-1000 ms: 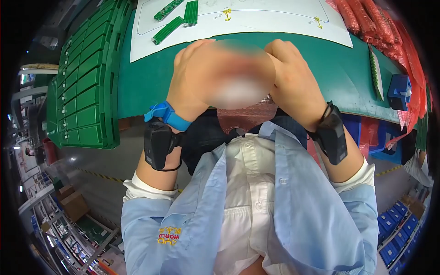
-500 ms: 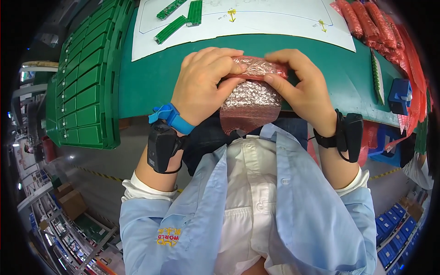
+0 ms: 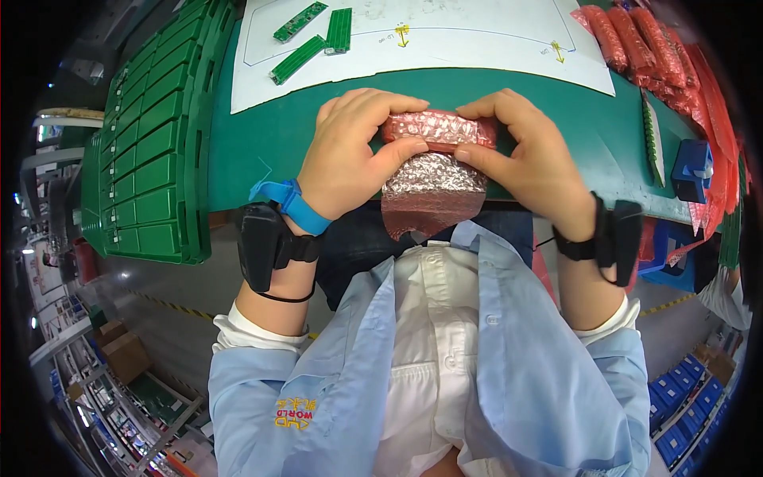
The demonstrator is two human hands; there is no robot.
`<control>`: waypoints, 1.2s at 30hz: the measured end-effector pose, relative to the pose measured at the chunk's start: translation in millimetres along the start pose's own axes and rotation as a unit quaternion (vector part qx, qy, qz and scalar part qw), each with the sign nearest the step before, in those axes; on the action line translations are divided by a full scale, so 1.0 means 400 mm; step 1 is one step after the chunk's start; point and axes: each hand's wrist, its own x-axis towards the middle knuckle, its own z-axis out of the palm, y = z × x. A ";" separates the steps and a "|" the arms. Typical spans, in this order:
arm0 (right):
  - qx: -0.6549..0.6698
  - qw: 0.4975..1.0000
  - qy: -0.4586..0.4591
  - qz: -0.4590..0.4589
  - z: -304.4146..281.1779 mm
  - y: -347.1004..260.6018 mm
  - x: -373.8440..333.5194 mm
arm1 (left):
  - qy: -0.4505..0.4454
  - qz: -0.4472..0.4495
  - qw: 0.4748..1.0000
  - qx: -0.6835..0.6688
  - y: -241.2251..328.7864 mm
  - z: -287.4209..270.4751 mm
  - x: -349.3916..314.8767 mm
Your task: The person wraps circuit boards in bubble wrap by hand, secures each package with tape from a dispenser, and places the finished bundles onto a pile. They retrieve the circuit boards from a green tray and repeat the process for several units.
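Holding: left hand (image 3: 338, 155) and right hand (image 3: 532, 151), apart from each other, both clamped on one translucent pinkish-red bubble-wrap bundle (image 3: 437, 127), thumbs on its near side, fingers beyond.
Bundle: shiny, dimpled, folded into a short, thick bar above the smooth green desk (image 3: 572, 111); one loose flap (image 3: 435, 191) hangs lapward past the near edge.
Desk's right: one boxy blue plastic holder (image 3: 690, 183).
Sheet: one flat white paper sheet (image 3: 477, 56), two yellow arrows, three slim, rectangular green circuit boards (image 3: 298, 60).
Far right: several crinkled, sausage-shaped red bubble-wrap packages (image 3: 636, 40).
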 end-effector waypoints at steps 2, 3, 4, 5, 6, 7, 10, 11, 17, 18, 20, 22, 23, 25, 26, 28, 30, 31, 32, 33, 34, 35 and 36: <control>0.009 0.998 -0.060 0.035 -0.033 -0.005 0.027 | -0.021 0.000 1.000 0.012 -0.004 -0.001 0.002; 0.007 0.998 -0.059 0.032 -0.041 -0.011 0.044 | -0.018 0.002 1.000 0.013 -0.004 0.000 0.002; -0.007 0.997 -0.070 0.020 -0.047 -0.017 0.063 | 0.000 0.017 1.000 0.021 -0.005 0.005 0.001; -0.020 0.996 -0.081 0.009 -0.051 -0.025 0.081 | 0.018 0.031 0.999 0.029 -0.004 0.009 -0.001; -0.035 0.995 -0.093 -0.003 -0.052 -0.032 0.098 | 0.037 0.044 0.998 0.037 -0.003 0.012 -0.002; -0.036 0.995 -0.094 -0.008 -0.050 -0.040 0.112 | 0.042 0.045 0.997 0.039 -0.002 0.012 -0.002; -0.145 0.979 -0.142 0.009 -0.035 -0.063 0.156 | 0.046 0.033 0.998 0.037 0.000 0.010 -0.005; -0.146 0.979 -0.144 0.002 -0.026 -0.062 0.176 | 0.052 0.032 0.997 0.040 -0.001 0.009 -0.006; -0.198 0.975 -0.041 -0.092 0.063 0.021 0.346 | 0.042 0.035 0.998 0.025 0.000 0.006 -0.001; -0.200 0.974 -0.040 -0.095 0.094 0.033 0.368 | 0.037 0.031 0.998 0.026 0.000 0.007 -0.002; -0.164 0.967 -0.035 -0.194 0.146 0.035 0.402 | 0.044 0.036 0.998 0.026 -0.003 0.014 -0.002; -0.191 0.961 -0.065 -0.190 0.160 0.023 0.402 | 0.051 0.036 0.998 0.024 -0.003 0.017 -0.008; -0.218 0.954 -0.094 -0.181 0.166 0.014 0.396 | 0.054 0.034 0.998 0.024 -0.002 0.017 -0.009; -0.247 0.946 -0.125 -0.170 0.166 0.008 0.391 | 0.072 0.055 0.996 0.020 -0.004 0.016 -0.004; -0.249 0.943 -0.117 -0.188 0.153 0.006 0.390 | 0.080 0.066 0.994 0.017 -0.004 0.017 -0.001; -0.253 0.936 -0.105 -0.220 0.120 0.016 0.378 | 0.077 0.063 0.995 0.018 -0.006 0.021 -0.002; -0.179 0.962 -0.093 -0.186 0.075 0.020 0.346 | 0.077 0.059 0.995 0.031 -0.008 0.017 -0.004; -0.102 0.980 -0.074 -0.153 0.048 0.018 0.322 | 0.077 0.058 0.995 0.025 -0.009 0.015 -0.005; -0.106 0.980 -0.077 -0.149 0.018 0.005 0.294 | 0.071 0.057 0.995 0.030 -0.010 0.014 -0.004; -0.059 0.984 -0.075 -0.149 -0.010 -0.018 0.262 | 0.067 0.053 0.996 0.036 -0.009 0.011 -0.007; -0.013 0.986 -0.074 -0.147 -0.034 -0.032 0.231 | 0.061 0.050 0.996 0.042 -0.010 0.011 -0.008; -0.014 0.986 -0.078 -0.144 -0.053 -0.038 0.205 | 0.062 0.048 0.996 0.038 -0.009 0.010 -0.008; -0.040 0.977 -0.095 -0.186 -0.075 -0.044 0.177 | 0.060 0.028 0.998 0.022 -0.001 0.007 -0.006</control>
